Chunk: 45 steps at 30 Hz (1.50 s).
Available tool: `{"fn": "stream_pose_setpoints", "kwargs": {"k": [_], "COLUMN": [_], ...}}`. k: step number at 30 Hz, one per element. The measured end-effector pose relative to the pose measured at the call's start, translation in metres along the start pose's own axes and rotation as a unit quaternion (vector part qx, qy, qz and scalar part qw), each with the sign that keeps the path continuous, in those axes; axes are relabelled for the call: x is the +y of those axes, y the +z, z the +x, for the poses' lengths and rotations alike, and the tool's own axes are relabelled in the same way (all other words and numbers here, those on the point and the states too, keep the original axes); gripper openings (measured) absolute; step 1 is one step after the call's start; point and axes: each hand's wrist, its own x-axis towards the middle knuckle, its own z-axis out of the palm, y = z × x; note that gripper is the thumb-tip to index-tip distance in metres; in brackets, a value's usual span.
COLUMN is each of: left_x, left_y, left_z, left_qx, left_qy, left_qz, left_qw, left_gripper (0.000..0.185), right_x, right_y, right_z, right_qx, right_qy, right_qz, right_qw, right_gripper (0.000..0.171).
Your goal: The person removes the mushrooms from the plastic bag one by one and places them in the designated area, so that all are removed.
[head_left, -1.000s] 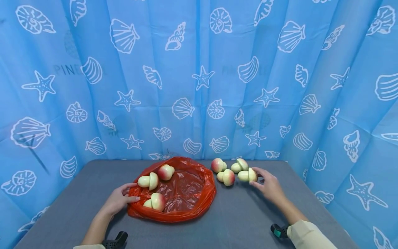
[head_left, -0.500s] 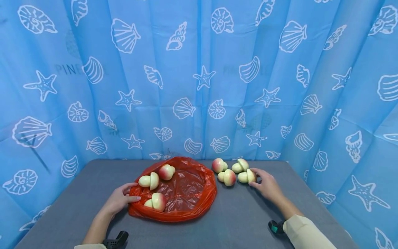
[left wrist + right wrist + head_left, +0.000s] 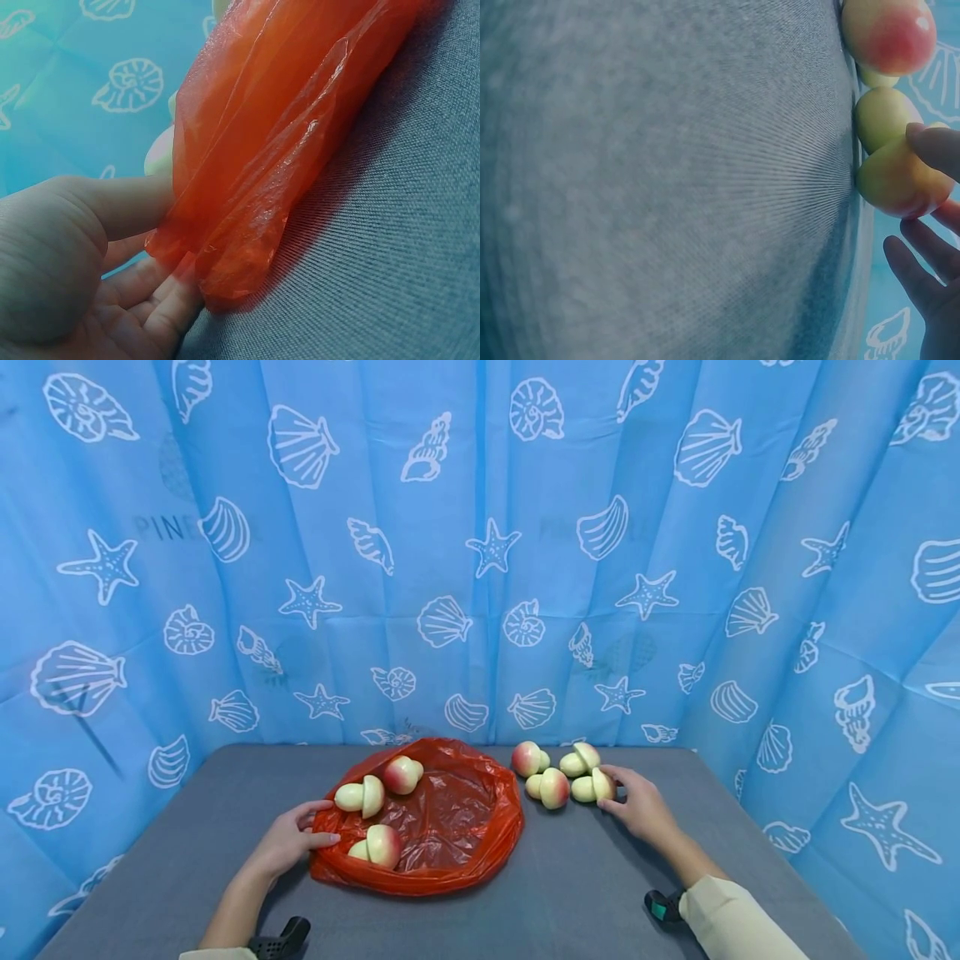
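My left hand point(image 3: 300, 837) pinches the near-left edge of a crumpled red plastic bag point(image 3: 450, 827) lying open on the grey table point(image 3: 585, 877). In the left wrist view, thumb and fingers point(image 3: 135, 206) clamp the bag's folded rim point(image 3: 277, 142). Three toy mushrooms with cream stems and pink caps lie in the bag, one point(image 3: 378, 846) close to my left hand. My right hand point(image 3: 628, 799) holds the cap of a mushroom point(image 3: 591, 788) at the back right of the table. In the right wrist view my thumb point(image 3: 939, 148) lies on that mushroom point(image 3: 892, 184), with fingers behind and below it.
Three more mushrooms point(image 3: 547, 787) lie in a cluster just left of the held one, between it and the bag. A blue curtain point(image 3: 480, 568) printed with shells and starfish closes in the table at the back and both sides. Bare grey table lies in front.
My right hand has crept slightly left and nudged its mushroom closer to the cluster. My left hand and the bag have stayed put.
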Motion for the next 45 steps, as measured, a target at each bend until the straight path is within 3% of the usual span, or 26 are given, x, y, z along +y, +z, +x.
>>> {"fn": "stream_pose_setpoints", "kwargs": {"k": [19, 29, 45], "left_x": [0.001, 0.002, 0.0], "left_y": [0.0, -0.001, -0.001], "left_z": [-0.002, -0.003, 0.0], "left_qx": [-0.002, -0.001, -0.003], "left_qy": [0.002, 0.0, -0.007], "left_qz": [0.004, 0.002, 0.011], "left_qw": [1.0, 1.0, 0.9999], "left_gripper": [0.072, 0.072, 0.073], "right_x": [0.0, -0.008, -0.062], "right_y": [-0.003, -0.015, -0.024], "right_z": [0.0, 0.006, 0.047], "right_qx": [-0.007, -0.001, 0.036], "right_qy": [0.002, -0.002, -0.035], "right_qz": [0.004, 0.0, 0.027], "right_qw": [1.0, 1.0, 0.998], "right_gripper": [0.055, 0.054, 0.042]}}
